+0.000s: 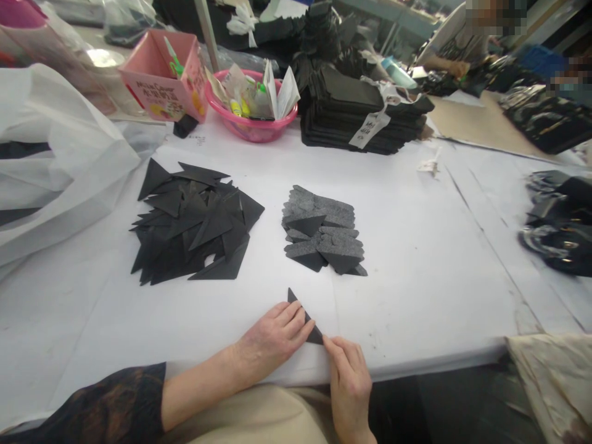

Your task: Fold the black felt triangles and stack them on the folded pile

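A small black triangular piece (315, 335) lies at the front edge of the white table. My left hand (272, 336) rests on it, fingers together and pressing it down. At its right corner, my right hand (349, 373) pinches the tip between thumb and forefinger. Beyond my left hand is a loose heap of black triangles (198, 222). Straight ahead of my hands sit overlapping rows of grey speckled pieces (335, 240), with some black triangular parts showing among them.
Behind the heaps stand a pink box (161, 77), a pink basket (252, 128) and a tied stack of black pieces (342, 105). White sheeting (87, 142) lies left. Dark items (562, 228) and a beige cloth (555, 376) are right. People work at the back right.
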The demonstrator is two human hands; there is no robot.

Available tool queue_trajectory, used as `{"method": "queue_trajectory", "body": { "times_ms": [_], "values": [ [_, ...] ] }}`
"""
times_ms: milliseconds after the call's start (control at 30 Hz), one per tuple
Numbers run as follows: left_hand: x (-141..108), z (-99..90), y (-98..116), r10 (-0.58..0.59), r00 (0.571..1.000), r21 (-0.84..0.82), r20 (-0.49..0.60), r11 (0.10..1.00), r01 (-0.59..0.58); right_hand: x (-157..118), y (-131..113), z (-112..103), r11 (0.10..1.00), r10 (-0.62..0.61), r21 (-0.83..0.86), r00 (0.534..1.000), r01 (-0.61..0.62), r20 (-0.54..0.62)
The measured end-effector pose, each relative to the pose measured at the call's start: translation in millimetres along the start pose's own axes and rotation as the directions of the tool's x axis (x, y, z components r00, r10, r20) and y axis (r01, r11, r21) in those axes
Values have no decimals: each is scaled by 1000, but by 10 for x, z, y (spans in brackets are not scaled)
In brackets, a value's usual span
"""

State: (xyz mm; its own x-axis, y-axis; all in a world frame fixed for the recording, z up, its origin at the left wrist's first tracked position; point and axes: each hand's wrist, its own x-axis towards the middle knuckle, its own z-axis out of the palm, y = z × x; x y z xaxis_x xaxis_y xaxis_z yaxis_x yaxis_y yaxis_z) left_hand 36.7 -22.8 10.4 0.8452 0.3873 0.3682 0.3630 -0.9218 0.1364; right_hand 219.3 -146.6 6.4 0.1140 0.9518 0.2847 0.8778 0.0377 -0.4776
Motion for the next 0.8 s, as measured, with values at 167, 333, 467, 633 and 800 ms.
{"method": "queue_trajectory", "body": {
  "times_ms": [167, 333, 467, 633, 800],
  "values": [
    [19, 0, 31, -4, 999, 23, 34, 1000, 3, 9, -26, -14, 999, -32, -12, 999, 32, -4],
    [54, 26, 62, 43, 997, -39, 63, 998, -40, 38, -53, -21, 999, -32, -25, 999, 31, -20],
    [36, 65, 105, 42, 998, -40, 47, 998, -40, 39, -52, -31, 1000, -23, -21, 1000, 23, 1],
    [34, 50, 149, 33, 996, -14, 79, 999, -32, 25, -70, -24, 999, 34, -3, 999, -34, -28],
    [90, 24, 143, 58, 993, -65, 107, 997, -51, 13, -77, -24, 997, 72, -26, 997, -73, -23]
  ]
}}
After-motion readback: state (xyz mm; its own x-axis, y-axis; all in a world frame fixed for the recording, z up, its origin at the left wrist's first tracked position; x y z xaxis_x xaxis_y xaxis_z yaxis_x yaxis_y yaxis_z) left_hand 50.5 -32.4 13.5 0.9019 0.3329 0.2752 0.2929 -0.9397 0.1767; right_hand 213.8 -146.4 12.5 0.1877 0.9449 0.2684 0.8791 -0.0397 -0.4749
